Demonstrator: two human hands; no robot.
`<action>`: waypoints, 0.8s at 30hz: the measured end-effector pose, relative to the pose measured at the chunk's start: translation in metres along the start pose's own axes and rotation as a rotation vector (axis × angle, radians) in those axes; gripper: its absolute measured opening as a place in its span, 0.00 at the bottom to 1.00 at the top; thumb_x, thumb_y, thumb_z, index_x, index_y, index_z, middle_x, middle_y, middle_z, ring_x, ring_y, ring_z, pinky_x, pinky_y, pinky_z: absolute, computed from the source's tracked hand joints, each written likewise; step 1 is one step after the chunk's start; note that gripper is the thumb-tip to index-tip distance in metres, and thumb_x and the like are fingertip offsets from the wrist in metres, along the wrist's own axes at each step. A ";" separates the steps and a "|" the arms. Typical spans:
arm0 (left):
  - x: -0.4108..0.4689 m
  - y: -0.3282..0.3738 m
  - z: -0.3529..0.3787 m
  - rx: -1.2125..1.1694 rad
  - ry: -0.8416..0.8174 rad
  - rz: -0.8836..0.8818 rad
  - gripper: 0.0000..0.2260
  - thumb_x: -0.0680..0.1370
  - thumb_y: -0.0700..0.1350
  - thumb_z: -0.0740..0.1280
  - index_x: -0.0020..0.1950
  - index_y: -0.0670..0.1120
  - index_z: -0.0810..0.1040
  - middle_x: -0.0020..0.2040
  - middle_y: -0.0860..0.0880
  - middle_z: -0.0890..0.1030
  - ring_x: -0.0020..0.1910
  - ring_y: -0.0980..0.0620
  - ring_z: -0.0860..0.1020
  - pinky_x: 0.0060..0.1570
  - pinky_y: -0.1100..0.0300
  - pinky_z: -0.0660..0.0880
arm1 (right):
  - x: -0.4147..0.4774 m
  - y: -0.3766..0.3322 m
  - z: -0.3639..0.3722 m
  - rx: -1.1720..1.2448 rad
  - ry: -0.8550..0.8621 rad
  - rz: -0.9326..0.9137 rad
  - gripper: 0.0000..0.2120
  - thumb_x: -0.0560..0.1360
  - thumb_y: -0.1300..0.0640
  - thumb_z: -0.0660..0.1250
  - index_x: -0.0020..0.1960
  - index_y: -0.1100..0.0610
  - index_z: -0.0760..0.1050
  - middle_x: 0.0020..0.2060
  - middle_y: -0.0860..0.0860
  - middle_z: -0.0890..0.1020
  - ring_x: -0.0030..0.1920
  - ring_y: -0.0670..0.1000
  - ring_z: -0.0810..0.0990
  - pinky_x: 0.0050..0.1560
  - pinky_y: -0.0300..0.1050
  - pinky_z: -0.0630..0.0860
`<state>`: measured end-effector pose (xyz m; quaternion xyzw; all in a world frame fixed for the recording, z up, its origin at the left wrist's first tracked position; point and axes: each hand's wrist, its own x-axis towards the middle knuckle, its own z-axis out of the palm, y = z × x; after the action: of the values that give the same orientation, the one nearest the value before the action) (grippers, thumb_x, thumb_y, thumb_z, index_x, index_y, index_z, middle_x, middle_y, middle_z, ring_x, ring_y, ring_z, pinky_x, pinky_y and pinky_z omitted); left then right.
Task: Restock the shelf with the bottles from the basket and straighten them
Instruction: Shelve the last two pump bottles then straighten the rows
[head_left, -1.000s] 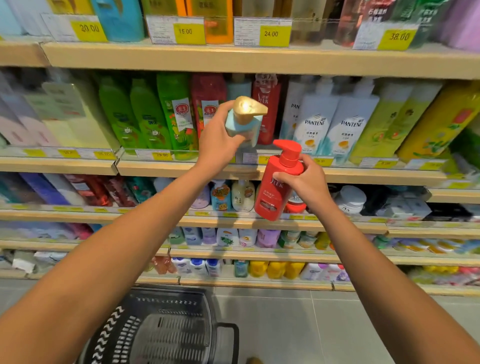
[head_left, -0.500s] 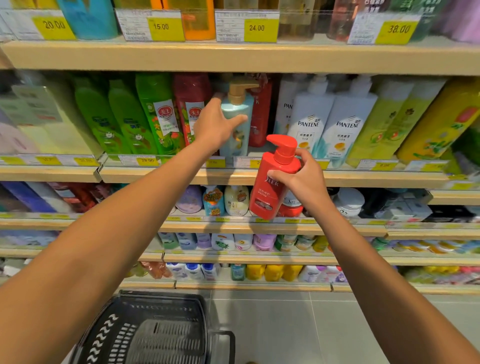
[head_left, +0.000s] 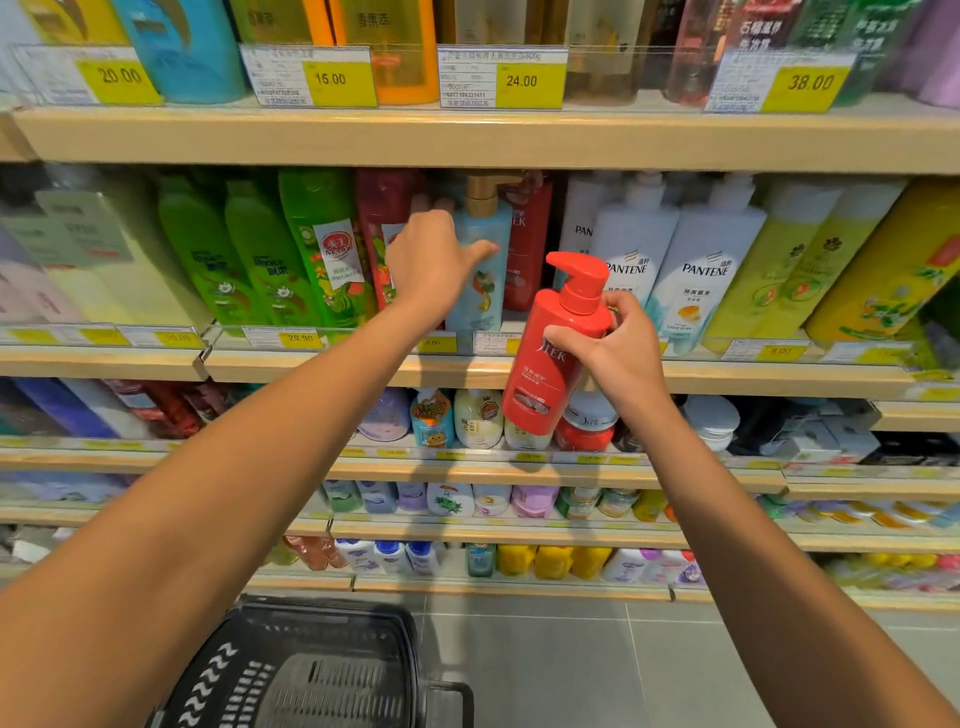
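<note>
Tall store shelf (head_left: 467, 137) filling the view, rows of bottles on each level. Black basket (head_left: 311, 670) low on the floor just in front, its inside mostly out of view.

On the second level, a pale blue bottle (head_left: 480, 270) with a gold pump, upright between a dark red bottle (head_left: 379, 228) on its left and another red one (head_left: 527, 244) on its right. Left hand (head_left: 434, 265) laid against the blue bottle's left side, thumb across its front, fingers reaching behind and mostly hidden; whether gripping or only pressing, cannot tell.

In the air before the shelf edge, a red pump bottle (head_left: 550, 353), tilted with its base swung toward the left. Right hand (head_left: 618, 353) wrapped around its upper body just under the pump collar, fingers closed firmly on it.

Likely full and fairly heavy for one hand; stiff plastic, smooth and glossy, so apt to slip if held loosely. Best taken around the body below the shoulder, not by the pump head, which may turn or press down. Tall and narrow, so probably easy to tip against neighbours when slid into its row.
</note>
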<state>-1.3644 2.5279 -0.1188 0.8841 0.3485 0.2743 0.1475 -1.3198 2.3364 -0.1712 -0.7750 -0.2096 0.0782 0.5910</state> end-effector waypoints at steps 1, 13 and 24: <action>0.000 -0.001 -0.001 0.005 0.004 0.003 0.24 0.70 0.64 0.69 0.53 0.44 0.78 0.46 0.46 0.79 0.47 0.45 0.78 0.36 0.55 0.65 | 0.001 -0.001 0.000 0.011 0.010 -0.002 0.22 0.59 0.46 0.76 0.49 0.46 0.71 0.44 0.42 0.81 0.48 0.47 0.81 0.55 0.57 0.77; -0.002 -0.007 -0.007 0.022 0.021 0.026 0.22 0.71 0.62 0.69 0.44 0.43 0.72 0.41 0.46 0.76 0.40 0.46 0.74 0.34 0.55 0.62 | 0.010 -0.024 0.003 0.109 0.103 -0.050 0.21 0.64 0.51 0.76 0.53 0.50 0.72 0.46 0.43 0.81 0.48 0.45 0.81 0.56 0.52 0.78; -0.002 -0.006 -0.007 0.129 0.056 0.085 0.25 0.71 0.63 0.68 0.52 0.42 0.78 0.51 0.43 0.78 0.50 0.42 0.78 0.37 0.54 0.64 | 0.002 -0.032 0.008 0.217 0.221 -0.132 0.23 0.66 0.51 0.75 0.56 0.54 0.71 0.51 0.49 0.81 0.49 0.46 0.81 0.55 0.48 0.78</action>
<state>-1.3732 2.5316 -0.1168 0.8978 0.3313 0.2818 0.0686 -1.3289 2.3514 -0.1426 -0.6950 -0.1841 -0.0244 0.6946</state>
